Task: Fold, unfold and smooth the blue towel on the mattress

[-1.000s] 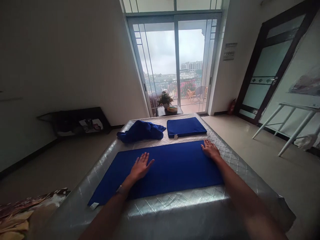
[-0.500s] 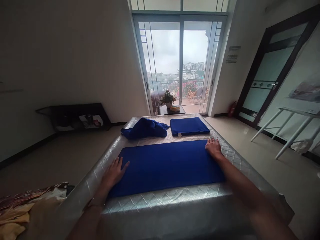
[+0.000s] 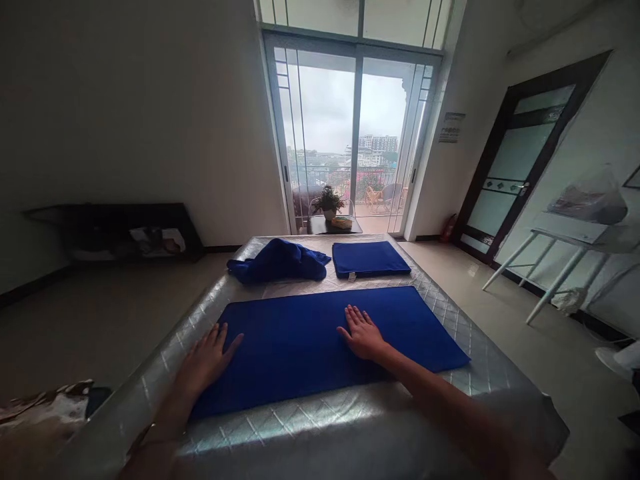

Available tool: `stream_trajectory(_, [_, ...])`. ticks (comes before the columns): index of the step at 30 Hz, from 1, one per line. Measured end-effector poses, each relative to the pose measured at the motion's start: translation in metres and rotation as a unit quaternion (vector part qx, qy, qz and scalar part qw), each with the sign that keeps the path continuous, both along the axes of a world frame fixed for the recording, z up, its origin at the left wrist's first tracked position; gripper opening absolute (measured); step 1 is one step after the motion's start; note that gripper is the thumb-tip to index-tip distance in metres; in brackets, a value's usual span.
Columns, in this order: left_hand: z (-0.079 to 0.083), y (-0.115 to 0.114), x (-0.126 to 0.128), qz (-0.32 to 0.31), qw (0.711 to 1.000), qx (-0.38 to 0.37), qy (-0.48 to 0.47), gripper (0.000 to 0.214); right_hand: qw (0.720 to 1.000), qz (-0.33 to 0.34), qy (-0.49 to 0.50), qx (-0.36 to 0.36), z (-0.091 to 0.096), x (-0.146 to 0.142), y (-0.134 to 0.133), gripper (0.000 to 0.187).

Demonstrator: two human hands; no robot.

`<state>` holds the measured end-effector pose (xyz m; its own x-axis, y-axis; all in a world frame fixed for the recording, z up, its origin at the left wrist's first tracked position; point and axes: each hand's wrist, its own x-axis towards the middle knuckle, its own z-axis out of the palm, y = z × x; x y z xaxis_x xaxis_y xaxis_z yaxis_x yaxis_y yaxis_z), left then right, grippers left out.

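A long blue towel (image 3: 300, 347) lies flat across a bare quilted mattress (image 3: 460, 333). My left hand (image 3: 205, 360) rests open and flat at the towel's left end, partly on the mattress. Near the towel's middle my right hand (image 3: 361, 332) lies palm down with its fingers spread. Behind the towel sit a folded blue towel (image 3: 369, 259) on the right and a crumpled blue towel (image 3: 277, 261) on the left, both beyond my hands.
A small dark table with a potted plant (image 3: 329, 200) stands beyond the mattress before a sliding glass door (image 3: 350, 133). A low dark shelf (image 3: 115, 233) lines the left wall. White table legs (image 3: 545, 273) and a dark-framed door (image 3: 520, 160) are at right.
My left hand slid from the towel's middle out to its left end. My right hand then moved from the towel's far right corner to its middle. The view shifted slightly.
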<state>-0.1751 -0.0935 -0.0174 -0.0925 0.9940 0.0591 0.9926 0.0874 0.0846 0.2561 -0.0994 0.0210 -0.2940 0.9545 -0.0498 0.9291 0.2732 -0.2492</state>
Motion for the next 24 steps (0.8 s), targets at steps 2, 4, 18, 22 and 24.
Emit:
stream_trajectory(2, [0.003, -0.002, 0.002, 0.01, 1.0, -0.007, -0.006, 0.089, 0.999, -0.031, -0.023, -0.006, 0.0, 0.034, -0.002, 0.081])
stream_trajectory(4, [0.004, -0.002, 0.004, 0.017, 1.0, -0.012, -0.011, 0.089, 0.995, -0.081, -0.052, -0.005, -0.001, 0.077, -0.006, 0.079])
stream_trajectory(18, [0.008, -0.005, 0.005, 0.008, 1.0, 0.008, -0.01, 0.08, 0.976, -0.153, -0.119, 0.1, 0.024, 0.13, -0.04, 0.063])
stream_trajectory(22, [0.009, -0.008, 0.006, 0.007, 1.0, 0.018, -0.017, 0.08, 0.997, -0.015, -0.015, 0.077, 0.023, 0.026, -0.054, 0.068])
stream_trajectory(24, [0.009, -0.009, 0.007, 0.01, 1.0, 0.02, -0.019, 0.078, 0.998, 0.025, 0.022, 0.056, 0.018, -0.012, -0.059, 0.072])
